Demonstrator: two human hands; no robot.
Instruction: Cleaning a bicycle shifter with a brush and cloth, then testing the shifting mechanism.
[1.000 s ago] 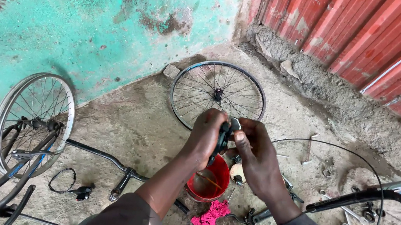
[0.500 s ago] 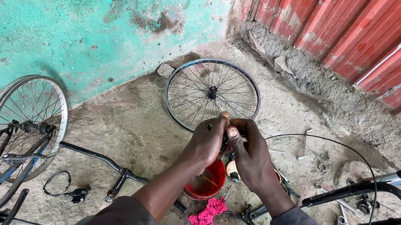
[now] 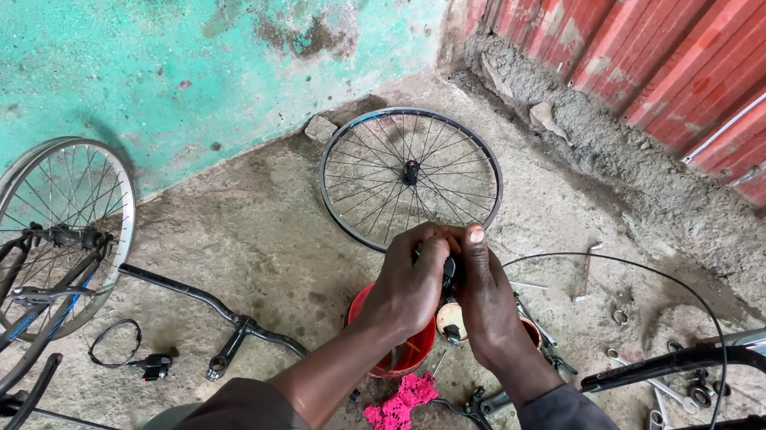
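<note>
My left hand (image 3: pixel 411 290) and my right hand (image 3: pixel 484 303) are pressed together around a small black bicycle part (image 3: pixel 447 272), held over a red bowl (image 3: pixel 406 352) on the concrete floor. A small round pale piece (image 3: pixel 452 322) shows just below my right palm. A thin black cable (image 3: pixel 645 274) loops out from near my hands to the right. A pink lacy cloth (image 3: pixel 395 421) lies on the floor under my forearms.
A spoked wheel (image 3: pixel 411 178) lies flat ahead, and another wheel (image 3: pixel 45 229) leans against the teal wall at left. Black handlebars (image 3: pixel 214 309) lie on the floor at left. A black bicycle frame (image 3: pixel 718 393) and scattered small metal parts (image 3: pixel 672 378) sit at right by the red corrugated wall.
My hands have closed tighter around the black part and dropped slightly toward the red bowl. The view has shifted a little.
</note>
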